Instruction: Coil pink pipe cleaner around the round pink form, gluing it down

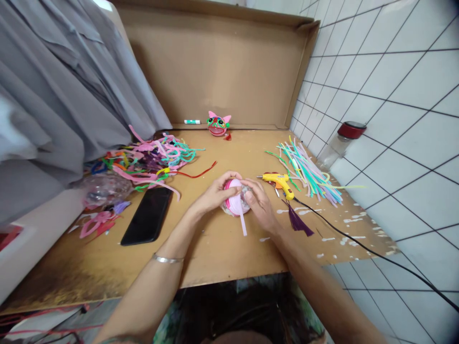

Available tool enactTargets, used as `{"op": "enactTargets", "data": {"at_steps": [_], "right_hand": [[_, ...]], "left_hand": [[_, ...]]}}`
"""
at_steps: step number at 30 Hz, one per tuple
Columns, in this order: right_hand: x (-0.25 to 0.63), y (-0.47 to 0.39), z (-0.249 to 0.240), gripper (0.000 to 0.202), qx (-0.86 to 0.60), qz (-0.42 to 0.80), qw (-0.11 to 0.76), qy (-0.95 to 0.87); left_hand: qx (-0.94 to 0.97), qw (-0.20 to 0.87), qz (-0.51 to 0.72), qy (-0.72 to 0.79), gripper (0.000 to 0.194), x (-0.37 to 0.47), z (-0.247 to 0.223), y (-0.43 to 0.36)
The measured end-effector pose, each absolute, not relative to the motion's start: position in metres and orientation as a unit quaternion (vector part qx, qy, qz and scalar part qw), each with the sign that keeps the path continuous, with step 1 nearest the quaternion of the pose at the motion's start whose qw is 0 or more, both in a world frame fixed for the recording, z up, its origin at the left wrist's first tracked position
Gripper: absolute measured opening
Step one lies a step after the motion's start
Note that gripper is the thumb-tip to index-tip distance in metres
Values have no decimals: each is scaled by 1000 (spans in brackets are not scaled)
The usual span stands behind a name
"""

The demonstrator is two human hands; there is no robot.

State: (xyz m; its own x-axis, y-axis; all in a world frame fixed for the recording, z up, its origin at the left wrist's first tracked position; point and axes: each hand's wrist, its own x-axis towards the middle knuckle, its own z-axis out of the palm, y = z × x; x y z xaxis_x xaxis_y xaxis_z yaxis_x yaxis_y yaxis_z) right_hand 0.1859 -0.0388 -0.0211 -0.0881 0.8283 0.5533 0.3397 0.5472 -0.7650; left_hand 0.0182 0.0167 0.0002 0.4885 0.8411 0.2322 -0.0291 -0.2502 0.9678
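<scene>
Both hands hold a round ball (pixel 234 206) over the middle of the table. Its surface is partly wrapped in pale pink and bright pink fuzzy strips, and a patch on the right looks greyish and speckled. A loose pale pink strip end, like a pipe cleaner (pixel 243 224), hangs down from its front. My left hand (pixel 219 192) curls around the left side, with the thumb across the front. From the right, my right hand (pixel 261 204) closes on the ball, fingertips near its top. The fingers partly hide the ball.
A yellow glue gun (pixel 281 182) with a black cord and a purple tassel (pixel 298 220) lie right. Behind them is a pipe cleaner bundle (pixel 311 172). A phone (pixel 147 215) and tangled pipe cleaners (pixel 158 155) lie left. A cat-eared craft figure (pixel 218 124) stands by the cardboard (pixel 222 67).
</scene>
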Motion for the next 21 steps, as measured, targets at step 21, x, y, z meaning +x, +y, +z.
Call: {"op": "enactTargets", "data": {"at_steps": [21], "right_hand": [[178, -51, -26, 19, -361, -62, 513, -776]], "left_hand": [[677, 511, 415, 330, 21, 16, 3, 18]]}}
